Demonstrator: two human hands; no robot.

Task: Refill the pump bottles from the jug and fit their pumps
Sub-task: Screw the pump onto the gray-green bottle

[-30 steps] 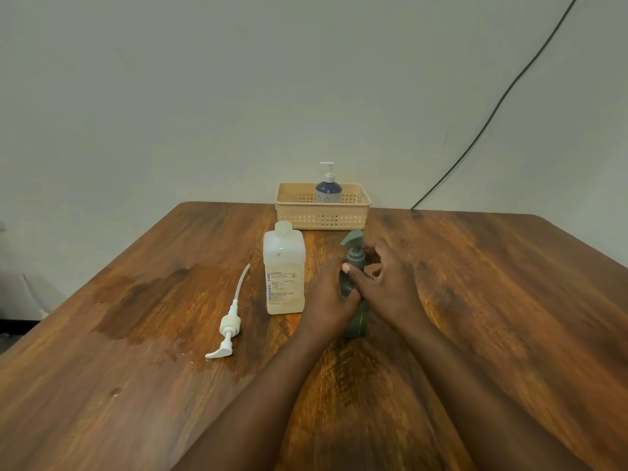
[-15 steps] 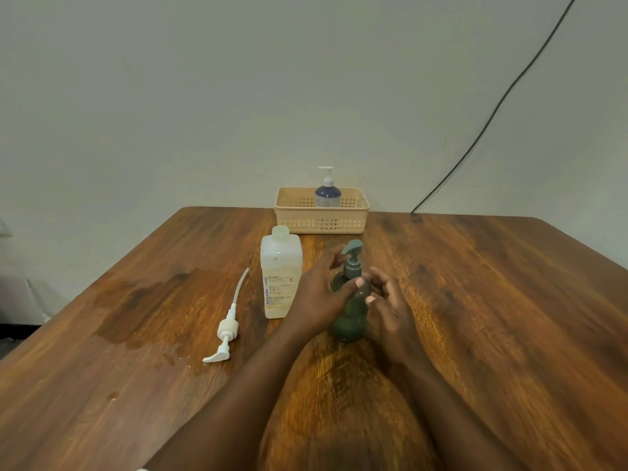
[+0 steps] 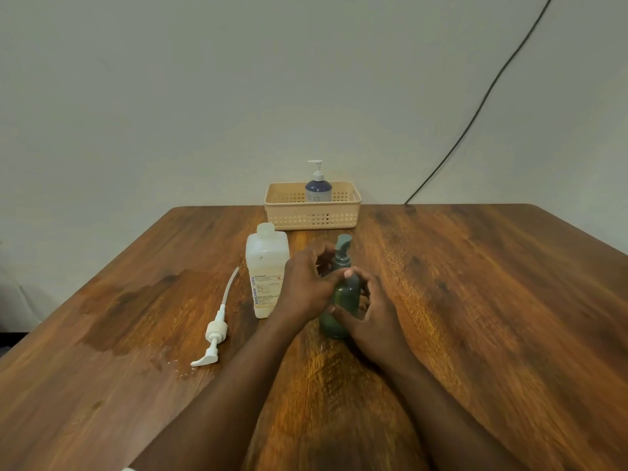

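Hands both on the dark green plastic pump bottle [image 3: 341, 294] mid-table: your left hand [image 3: 307, 283] pinches its collar, your right hand [image 3: 372, 314] wraps the body. Translucent white rectangular jug [image 3: 266, 270] stands uncapped just left; loose white pump [image 3: 214, 334] lies nearer the left edge. Beige basket [image 3: 312, 215] at the far edge holds a blue pump bottle [image 3: 318, 190].

Glossy, grained wooden surface [image 3: 475, 300], darker where wet. Translucent plastic jug [image 3: 267, 270] with paper label; matt green plastic bottle [image 3: 345, 297]. White plastic pump [image 3: 214, 334]; beige perforated plastic basket [image 3: 312, 215].

Jug [image 3: 267, 274] tight beside left hand [image 3: 306, 287]
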